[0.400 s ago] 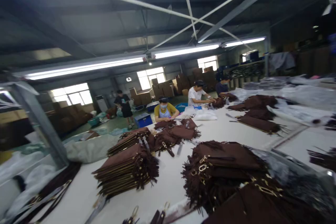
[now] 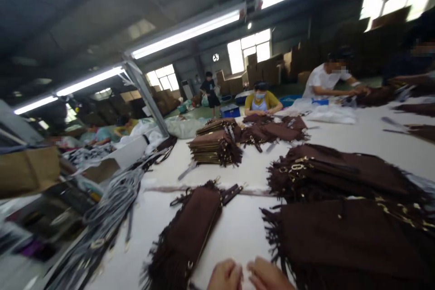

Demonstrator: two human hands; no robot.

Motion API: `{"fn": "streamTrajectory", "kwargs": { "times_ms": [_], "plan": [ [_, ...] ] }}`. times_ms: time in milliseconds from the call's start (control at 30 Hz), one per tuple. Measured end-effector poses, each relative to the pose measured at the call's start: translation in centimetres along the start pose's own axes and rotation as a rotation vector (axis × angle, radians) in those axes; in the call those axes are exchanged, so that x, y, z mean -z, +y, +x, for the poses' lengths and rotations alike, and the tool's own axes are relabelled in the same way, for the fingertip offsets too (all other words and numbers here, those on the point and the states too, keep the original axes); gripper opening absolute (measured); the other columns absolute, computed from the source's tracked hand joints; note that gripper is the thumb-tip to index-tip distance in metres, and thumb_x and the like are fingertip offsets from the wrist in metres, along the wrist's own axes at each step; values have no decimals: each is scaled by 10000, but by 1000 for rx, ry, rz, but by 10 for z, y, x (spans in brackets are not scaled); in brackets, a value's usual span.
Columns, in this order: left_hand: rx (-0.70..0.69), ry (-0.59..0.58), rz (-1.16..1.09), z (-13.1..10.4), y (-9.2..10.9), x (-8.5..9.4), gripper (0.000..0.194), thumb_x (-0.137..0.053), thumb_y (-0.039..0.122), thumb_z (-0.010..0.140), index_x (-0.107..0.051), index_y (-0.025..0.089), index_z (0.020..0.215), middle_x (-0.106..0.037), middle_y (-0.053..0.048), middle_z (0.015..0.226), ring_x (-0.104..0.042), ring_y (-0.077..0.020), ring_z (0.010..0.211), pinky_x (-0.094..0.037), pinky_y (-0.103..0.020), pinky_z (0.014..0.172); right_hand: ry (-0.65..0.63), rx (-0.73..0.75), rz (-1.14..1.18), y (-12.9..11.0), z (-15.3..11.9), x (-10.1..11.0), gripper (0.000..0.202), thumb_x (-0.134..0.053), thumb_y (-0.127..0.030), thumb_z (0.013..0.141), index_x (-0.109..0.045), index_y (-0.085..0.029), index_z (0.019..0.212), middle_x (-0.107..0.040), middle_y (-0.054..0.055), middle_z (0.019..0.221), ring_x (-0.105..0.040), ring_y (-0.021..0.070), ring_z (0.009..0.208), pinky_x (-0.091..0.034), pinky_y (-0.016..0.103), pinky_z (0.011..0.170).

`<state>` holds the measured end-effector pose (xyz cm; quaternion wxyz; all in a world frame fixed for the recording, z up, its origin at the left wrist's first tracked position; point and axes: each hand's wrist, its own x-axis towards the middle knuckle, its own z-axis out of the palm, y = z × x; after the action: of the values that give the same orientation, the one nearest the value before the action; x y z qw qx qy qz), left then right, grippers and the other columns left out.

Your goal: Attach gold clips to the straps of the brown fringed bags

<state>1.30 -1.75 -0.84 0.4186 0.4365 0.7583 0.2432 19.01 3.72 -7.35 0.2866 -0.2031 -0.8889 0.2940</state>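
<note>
My left hand (image 2: 224,274) and my right hand (image 2: 268,274) are at the bottom edge, close together over the white table (image 2: 234,217), fingers curled toward each other. Anything between their fingertips is too small and blurred to make out. Left of my left hand lies a brown fringed bag (image 2: 195,222) with a gold clasp. Right of my right hand, a large pile of brown fringed bags (image 2: 350,231) has gold clips along its edge. Behind it is another stack (image 2: 333,167) with gold rings.
A neat stack of brown bags (image 2: 214,147) stands further back. Grey and dark straps (image 2: 115,199) hang along the left table edge near a metal post (image 2: 146,95). People work across the table, one in a yellow top (image 2: 261,100), one in white (image 2: 326,79).
The view has turned left and down. Both my hands now show at the bottom edge, and the fringed bag and the grey straps have come into view at the left.
</note>
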Motion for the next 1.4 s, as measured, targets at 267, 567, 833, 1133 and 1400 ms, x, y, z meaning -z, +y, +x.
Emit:
{"fn": "streamTrajectory", "kwargs": {
  "times_ms": [267, 567, 833, 1133, 1400],
  "plan": [
    [34, -66, -532, -8, 3, -8, 355, -501, 503, 823, -568, 161, 755, -514, 55, 489, -417, -71, 396, -322, -211, 428, -167, 27, -22, -1, 23, 39, 251, -389, -287, 996, -567, -174, 1131, -640, 93, 930, -624, 212, 868, -523, 352, 753],
    [-22, -135, -583, 9, 22, 31, 400, -516, 533, 840, -592, 149, 759, -526, 38, 484, -420, -83, 400, -320, -215, 427, -119, 106, -128, -2, 65, 50, 221, -451, -257, 974, -570, -166, 1136, -618, 64, 846, -617, 189, 777, -488, 309, 692],
    [54, -158, -360, 26, 4, 6, 399, -389, 478, 885, -552, 173, 686, -420, 66, 420, -353, -91, 399, -301, -223, 442, -190, 9, -65, 13, 47, 26, 250, -449, -178, 932, -556, -162, 1158, -656, 79, 890, -652, 189, 800, -521, 298, 692],
    [-55, -45, 102, 61, -21, 11, 390, -386, 400, 939, -610, 176, 713, -604, -16, 613, -560, -138, 583, -440, -251, 607, -192, -180, 57, 38, 23, -11, 218, -395, -214, 953, -611, -184, 964, -656, 62, 800, -640, 182, 737, -497, 310, 661],
    [-77, 358, 575, 188, -28, 63, 288, -591, 236, 844, -602, 180, 1126, -553, -152, 1215, -468, -301, 1174, -400, -432, 982, -194, -229, 104, 55, 29, -17, 238, -405, -205, 936, -626, -167, 1014, -678, 75, 813, -652, 190, 756, -510, 315, 679]
  ]
}}
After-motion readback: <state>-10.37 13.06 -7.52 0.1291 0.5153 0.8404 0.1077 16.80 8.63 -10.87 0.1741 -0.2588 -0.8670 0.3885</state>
